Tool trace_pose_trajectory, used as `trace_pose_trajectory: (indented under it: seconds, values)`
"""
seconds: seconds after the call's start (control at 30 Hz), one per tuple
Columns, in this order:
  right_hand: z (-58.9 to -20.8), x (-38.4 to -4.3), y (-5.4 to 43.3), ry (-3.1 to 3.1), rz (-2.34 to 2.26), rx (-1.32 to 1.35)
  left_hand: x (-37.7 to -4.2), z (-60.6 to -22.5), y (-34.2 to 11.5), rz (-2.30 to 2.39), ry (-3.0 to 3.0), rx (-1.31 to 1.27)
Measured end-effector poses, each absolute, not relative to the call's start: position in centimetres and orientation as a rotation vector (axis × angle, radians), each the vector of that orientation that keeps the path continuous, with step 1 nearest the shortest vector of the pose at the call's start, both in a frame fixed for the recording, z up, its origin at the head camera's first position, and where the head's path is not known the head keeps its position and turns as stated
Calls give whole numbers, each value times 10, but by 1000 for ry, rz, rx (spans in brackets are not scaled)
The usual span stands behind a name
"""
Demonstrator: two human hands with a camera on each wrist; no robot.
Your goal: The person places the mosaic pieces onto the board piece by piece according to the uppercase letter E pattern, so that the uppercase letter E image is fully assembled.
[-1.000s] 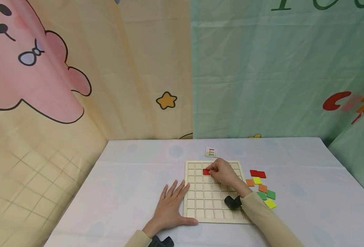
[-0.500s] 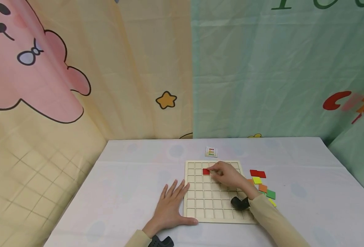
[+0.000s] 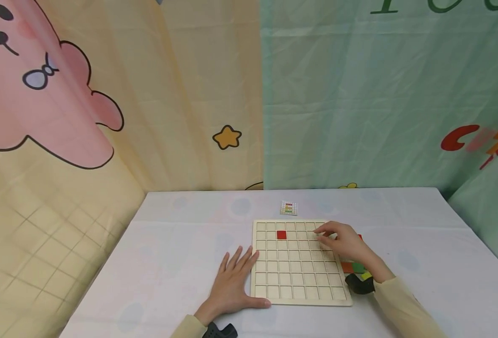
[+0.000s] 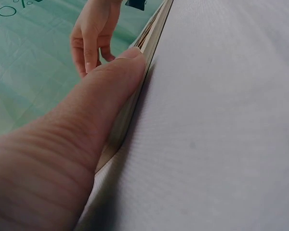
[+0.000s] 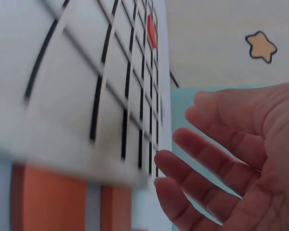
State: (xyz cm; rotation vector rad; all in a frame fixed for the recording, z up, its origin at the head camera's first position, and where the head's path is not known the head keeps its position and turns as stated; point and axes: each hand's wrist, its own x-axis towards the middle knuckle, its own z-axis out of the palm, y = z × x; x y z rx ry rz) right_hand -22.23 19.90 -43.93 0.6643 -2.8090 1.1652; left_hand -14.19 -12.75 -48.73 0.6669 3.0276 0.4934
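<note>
A pale wooden grid board (image 3: 297, 267) lies on the table. One red square tile (image 3: 281, 234) sits in a cell of its second row from the top, and the right wrist view also shows this red tile (image 5: 151, 32). My left hand (image 3: 235, 284) rests spread at the board's lower left, its thumb (image 4: 113, 74) along the near edge and its fingertips by the left edge. Above the board's right side hovers my right hand (image 3: 345, 241), fingers loosely bent. Nothing shows between the fingers in the right wrist view.
Right of the board lie loose tiles, partly hidden by the right hand and wrist: orange (image 3: 347, 267), green (image 3: 357, 267) and yellow (image 3: 366, 276). A small printed card (image 3: 288, 208) with a coloured grid pattern lies beyond the board. Printed curtains (image 3: 198, 94) hang behind the table.
My right hand has let go of the red tile and moved right, from the tile to the board's right side. The tile stays in its cell. My left hand has not moved.
</note>
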Motion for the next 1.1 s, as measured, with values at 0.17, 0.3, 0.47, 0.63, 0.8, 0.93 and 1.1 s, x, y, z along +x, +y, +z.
trace_pose_trajectory:
  seconds: [0.17,0.3,0.47,0.63,0.8,0.93,1.1]
  values:
    - [-439,-218,223,-2877,1101,498,-142,-488,-129,499,3029,672]
    - [-441,-218,239,-2925,965,403,-142,-488,-129,507,3025,677]
    - [-442,-219,251,-2964,861,369,-141,-487,-128,508,3021,678]
    - [-442,-219,256,-2996,864,324,-141,-486,-128,509,3021,685]
    - [-443,-219,258,-3011,888,263,-141,-486,-128,503,3023,688]
    - [-444,-220,260,-3026,897,227,-141,-486,-127,507,3024,691]
    - [-443,-225,262,-3044,930,217,-141,-486,-128,499,3028,686]
